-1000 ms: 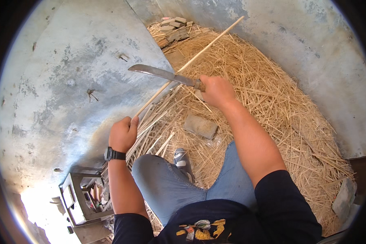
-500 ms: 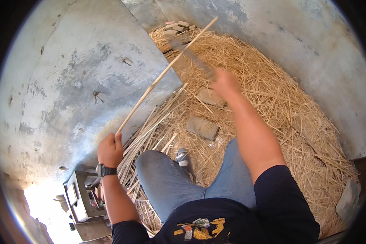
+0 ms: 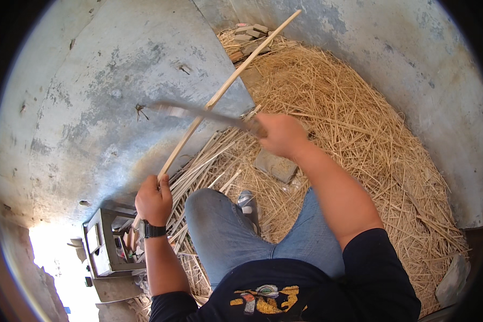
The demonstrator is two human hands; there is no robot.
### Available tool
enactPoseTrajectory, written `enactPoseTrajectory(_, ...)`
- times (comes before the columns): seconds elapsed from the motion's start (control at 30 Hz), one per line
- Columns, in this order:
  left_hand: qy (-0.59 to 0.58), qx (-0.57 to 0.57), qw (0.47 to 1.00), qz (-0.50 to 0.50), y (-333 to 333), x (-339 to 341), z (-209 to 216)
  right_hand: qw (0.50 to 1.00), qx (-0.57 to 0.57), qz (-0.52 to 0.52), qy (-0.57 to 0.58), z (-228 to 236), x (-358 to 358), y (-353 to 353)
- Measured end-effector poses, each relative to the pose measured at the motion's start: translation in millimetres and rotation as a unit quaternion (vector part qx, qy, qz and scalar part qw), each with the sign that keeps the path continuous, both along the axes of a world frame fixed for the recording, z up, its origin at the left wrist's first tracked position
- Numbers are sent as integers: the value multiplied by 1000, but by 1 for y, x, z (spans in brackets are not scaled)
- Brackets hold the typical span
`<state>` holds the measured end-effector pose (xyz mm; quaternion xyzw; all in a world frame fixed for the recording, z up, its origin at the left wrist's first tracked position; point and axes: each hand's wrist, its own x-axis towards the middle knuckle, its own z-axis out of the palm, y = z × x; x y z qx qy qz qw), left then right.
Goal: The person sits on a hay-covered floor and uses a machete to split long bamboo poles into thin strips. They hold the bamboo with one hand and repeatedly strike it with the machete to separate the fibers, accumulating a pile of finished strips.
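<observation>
My left hand (image 3: 153,201), with a dark watch at its wrist, is closed around the lower end of a long pale strip of wood or bamboo (image 3: 234,78). The strip slants up and away to the right, its far tip near the back wall. In my right hand (image 3: 285,136) is the handle of a long-bladed knife (image 3: 220,117). Its blade, smeared by motion, points left and crosses the strip near its middle. Whether the edge touches the strip I cannot tell.
Loose shavings (image 3: 354,134) spread widely over the floor at right. Split strips (image 3: 198,166) lie in a bundle beside my left knee. A brick (image 3: 276,165) rests ahead of my legs, and several stacked bricks (image 3: 251,33) stand far back. A wooden stand (image 3: 104,252) is at lower left, by the wall (image 3: 91,118).
The knife has swung from beyond the strip, pointing up-left, toward me and left across it. My right hand has moved nearer and left. The strip's far tip has shifted slightly up and right.
</observation>
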<state>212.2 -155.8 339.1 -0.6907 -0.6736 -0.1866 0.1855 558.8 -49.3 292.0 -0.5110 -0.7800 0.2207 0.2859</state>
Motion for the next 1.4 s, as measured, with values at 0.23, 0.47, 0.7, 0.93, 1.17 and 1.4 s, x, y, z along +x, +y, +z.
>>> enactPoseTrajectory(0.23,37,65,997,-31,-2,-3,-14,1000,3,2,-21,-4,3,5)
enactPoseTrajectory(0.47,59,80,995,-23,4,-1,-14,998,47,-17,-30,-20,4,10)
enactPoseTrajectory(0.7,27,75,996,-48,0,5,-31,999,6,23,-33,-15,2,13)
enactPoseTrajectory(0.93,17,10,1000,9,-3,-6,-33,1000,1,-6,-26,-21,-9,5)
enactPoseTrajectory(1.17,-21,-6,999,-23,-9,12,-38,993,83,48,-63,-20,-28,1)
enactPoseTrajectory(1.4,25,-23,999,14,-16,-12,-34,995,-63,-56,-55,-16,15,21)
